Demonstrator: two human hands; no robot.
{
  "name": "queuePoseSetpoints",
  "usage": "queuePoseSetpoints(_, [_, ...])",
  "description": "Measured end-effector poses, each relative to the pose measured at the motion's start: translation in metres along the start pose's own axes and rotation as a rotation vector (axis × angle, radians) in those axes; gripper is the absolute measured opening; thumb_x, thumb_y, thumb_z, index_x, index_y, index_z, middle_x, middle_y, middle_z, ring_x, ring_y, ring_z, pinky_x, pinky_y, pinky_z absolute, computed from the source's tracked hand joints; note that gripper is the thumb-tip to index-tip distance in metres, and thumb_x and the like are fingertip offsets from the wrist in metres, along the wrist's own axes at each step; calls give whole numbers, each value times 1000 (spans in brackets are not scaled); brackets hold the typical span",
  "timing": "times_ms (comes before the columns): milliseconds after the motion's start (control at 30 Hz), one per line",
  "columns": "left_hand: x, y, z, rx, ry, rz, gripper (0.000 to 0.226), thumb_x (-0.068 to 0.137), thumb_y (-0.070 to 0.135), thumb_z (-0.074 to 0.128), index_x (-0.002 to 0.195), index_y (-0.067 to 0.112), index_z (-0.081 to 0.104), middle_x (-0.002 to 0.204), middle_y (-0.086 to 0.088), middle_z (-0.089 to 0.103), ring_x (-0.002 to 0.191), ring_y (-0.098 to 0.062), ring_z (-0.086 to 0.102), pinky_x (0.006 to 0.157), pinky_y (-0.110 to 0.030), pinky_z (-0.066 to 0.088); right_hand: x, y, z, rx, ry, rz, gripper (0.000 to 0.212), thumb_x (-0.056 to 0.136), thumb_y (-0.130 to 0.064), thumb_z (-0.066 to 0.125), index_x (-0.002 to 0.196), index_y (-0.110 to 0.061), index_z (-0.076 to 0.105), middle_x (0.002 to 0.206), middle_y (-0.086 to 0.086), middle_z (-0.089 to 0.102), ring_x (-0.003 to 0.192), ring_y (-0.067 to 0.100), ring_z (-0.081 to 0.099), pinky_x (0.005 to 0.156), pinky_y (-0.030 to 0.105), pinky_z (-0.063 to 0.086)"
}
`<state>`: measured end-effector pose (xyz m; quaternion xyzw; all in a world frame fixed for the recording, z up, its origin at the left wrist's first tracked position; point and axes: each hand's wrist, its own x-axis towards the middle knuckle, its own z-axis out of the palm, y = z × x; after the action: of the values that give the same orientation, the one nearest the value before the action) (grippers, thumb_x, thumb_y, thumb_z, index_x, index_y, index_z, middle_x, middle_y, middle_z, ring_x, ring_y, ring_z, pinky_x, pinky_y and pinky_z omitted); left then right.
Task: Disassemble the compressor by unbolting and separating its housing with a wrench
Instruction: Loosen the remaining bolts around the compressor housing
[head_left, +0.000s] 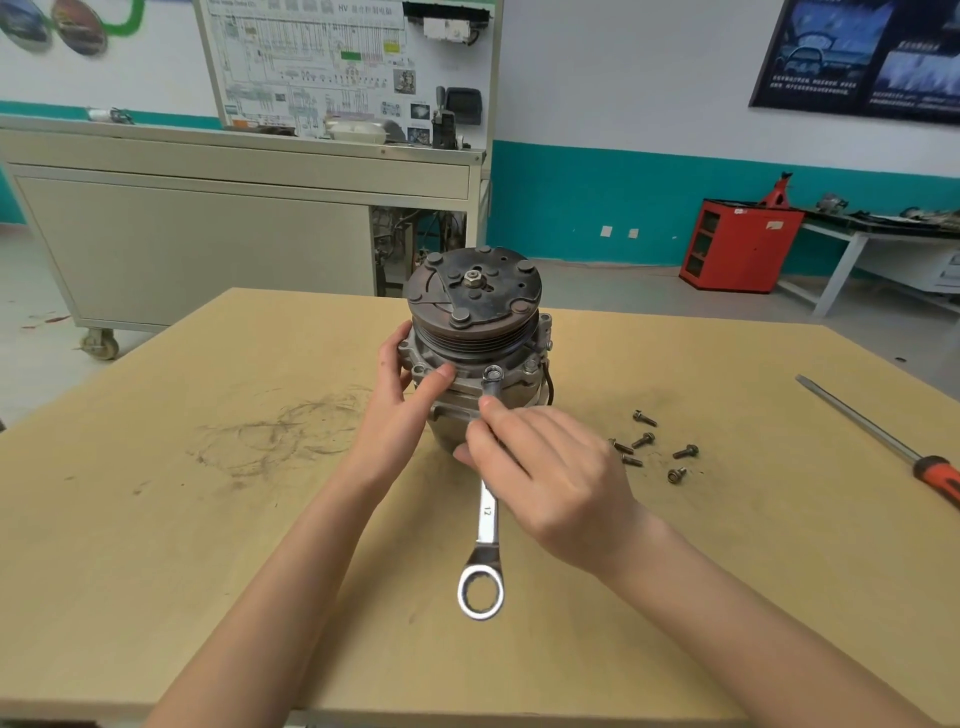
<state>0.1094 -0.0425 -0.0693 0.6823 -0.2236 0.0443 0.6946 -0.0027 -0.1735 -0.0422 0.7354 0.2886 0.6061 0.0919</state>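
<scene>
- compressor (472, 312) stands on end mid-worktop (208, 519), pulley face up
- left grip (408, 384): fingers near straight, thumb and fingertips pressed against the housing flange, bracing it, not wrapped round it
- right grip (550, 467): fingers curled round the wrench (487, 519) shank near its far end; that end sits on a flange bolt (493, 373), ring end hangs free toward the viewer
- loose bolts (644, 441) lie just right of the housing (several already out, I'd say); screwdriver (883, 441) well apart
- handling, my read: cast metal, heavy, stiff, likely greasy. Hold the body or flange, not the pulley, which may spin. Support the lower half when the halves split
</scene>
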Motion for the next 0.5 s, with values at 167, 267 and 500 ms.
queuePoseSetpoints(167, [-1, 2, 0, 11, 0, 4, 63, 91, 37, 60, 145, 33, 28, 135, 7, 52, 123, -7, 51, 103, -32, 43, -5, 2, 6, 29, 45, 24, 25, 89, -16, 63, 75, 2, 72, 80, 18, 70, 63, 26, 66, 61, 33, 55])
queuePoseSetpoints(267, [-1, 2, 0, 12, 9, 7, 59, 94, 31, 57, 146, 31, 28, 136, 6, 51, 123, -5, 50, 104, -33, 43, -16, 10, 0, 229, 64, 203, 23, 90, -14, 61, 81, 4, 73, 91, 16, 72, 78, 23, 70, 72, 30, 56])
queuePoseSetpoints(500, [-1, 0, 0, 11, -2, -18, 60, 94, 36, 56, 144, 39, 24, 128, 25, 46, 114, 17, 42, 83, -7, 38, -18, 51, 0, 1524, 78, 1270, 22, 88, -7, 48, 92, -13, 69, 94, 7, 71, 76, 25, 69, 70, 30, 56])
